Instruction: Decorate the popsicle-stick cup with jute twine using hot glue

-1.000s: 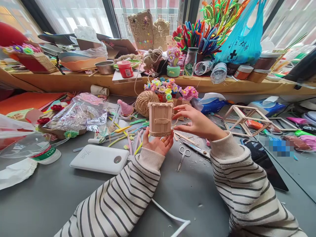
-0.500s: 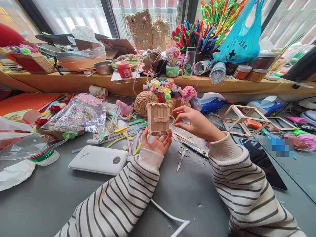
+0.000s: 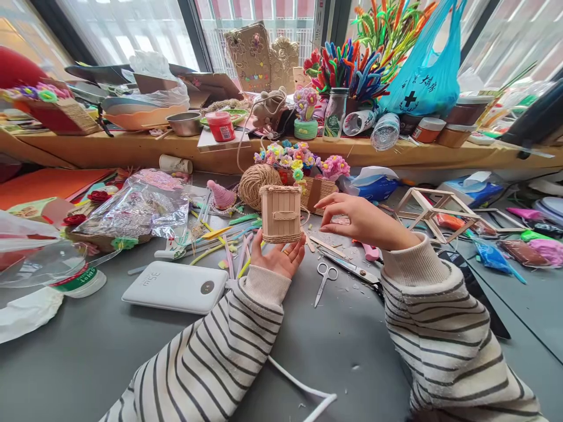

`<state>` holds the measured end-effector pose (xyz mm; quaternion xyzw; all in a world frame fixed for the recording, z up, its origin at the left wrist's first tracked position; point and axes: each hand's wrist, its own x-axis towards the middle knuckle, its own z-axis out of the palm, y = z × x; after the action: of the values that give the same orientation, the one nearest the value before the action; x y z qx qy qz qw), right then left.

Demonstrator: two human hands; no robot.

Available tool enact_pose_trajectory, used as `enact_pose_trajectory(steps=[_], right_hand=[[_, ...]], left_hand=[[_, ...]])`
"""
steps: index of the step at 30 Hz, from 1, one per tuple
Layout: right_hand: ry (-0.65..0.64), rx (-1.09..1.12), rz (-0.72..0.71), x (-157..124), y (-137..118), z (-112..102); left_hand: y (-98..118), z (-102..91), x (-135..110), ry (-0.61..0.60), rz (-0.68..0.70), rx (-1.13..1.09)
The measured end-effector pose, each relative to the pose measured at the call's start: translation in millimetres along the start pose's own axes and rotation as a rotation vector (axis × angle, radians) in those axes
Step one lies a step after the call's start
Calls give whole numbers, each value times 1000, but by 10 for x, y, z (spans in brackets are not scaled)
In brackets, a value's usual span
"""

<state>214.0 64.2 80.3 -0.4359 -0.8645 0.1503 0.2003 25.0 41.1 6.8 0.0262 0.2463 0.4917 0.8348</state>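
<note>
Left hand [image 3: 278, 258] cradles the upright cup [image 3: 270, 215] by its base, above the tabletop [image 3: 347, 351]; right hand [image 3: 358, 218], thumb and fingers parted, hovers just beside it. Twine [image 3: 251, 186] sits behind the cup.

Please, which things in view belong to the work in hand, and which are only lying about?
In the work:
slatted wooden piece, held in the left hand, right hand near it
perhaps twine ball and small scissors, close by

Seemingly lying about:
white power bank
blue plastic bag
glass bottle
</note>
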Motion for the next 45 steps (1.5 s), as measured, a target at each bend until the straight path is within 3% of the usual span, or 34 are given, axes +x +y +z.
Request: enact_pose_trajectory(steps=[4, 11, 18, 25, 32, 45], right_hand=[[-123, -14, -25, 1, -11, 7], [-483, -55, 26, 14, -63, 58], [-641, 63, -18, 48, -41, 196], [-760, 32, 9, 77, -62, 358], [-761, -38, 127, 81, 9, 417], [-503, -179, 199, -7, 229, 117]], left_hand=[[3, -3, 3, 3, -2, -1], [-11, 4, -11, -6, 7, -15], [-9, -3, -15, -25, 4, -10], [1, -79, 8, -118, 7, 17], [33, -145, 31, -236, -91, 5], [14, -113, -13, -226, -96, 30]])
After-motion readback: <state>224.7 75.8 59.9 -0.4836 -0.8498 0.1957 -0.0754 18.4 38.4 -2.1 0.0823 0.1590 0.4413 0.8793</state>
